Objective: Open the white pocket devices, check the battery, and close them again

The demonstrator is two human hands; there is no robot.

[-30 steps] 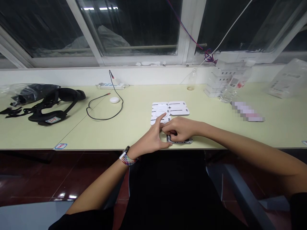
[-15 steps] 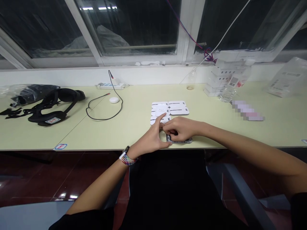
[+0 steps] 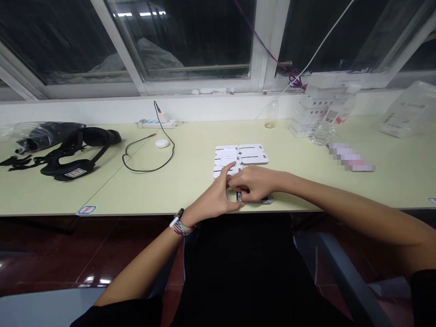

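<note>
My left hand (image 3: 218,196) and my right hand (image 3: 256,181) meet near the front edge of the pale green table (image 3: 190,181). Both rest on a small flat dark-edged device (image 3: 264,199) lying there, mostly hidden under my fingers. My left thumb and forefinger brace its left end. The curled fingers of my right hand press on its top. Just beyond my hands lie several flat white cards (image 3: 254,154) with black slots, laid side by side.
A black headset with straps (image 3: 73,147) lies at the far left. A black cable (image 3: 150,154), a white round puck (image 3: 162,143) and a power strip (image 3: 156,122) sit behind. White boxes (image 3: 316,113), a clear bottle (image 3: 272,113) and plastic bags (image 3: 405,113) stand at the right.
</note>
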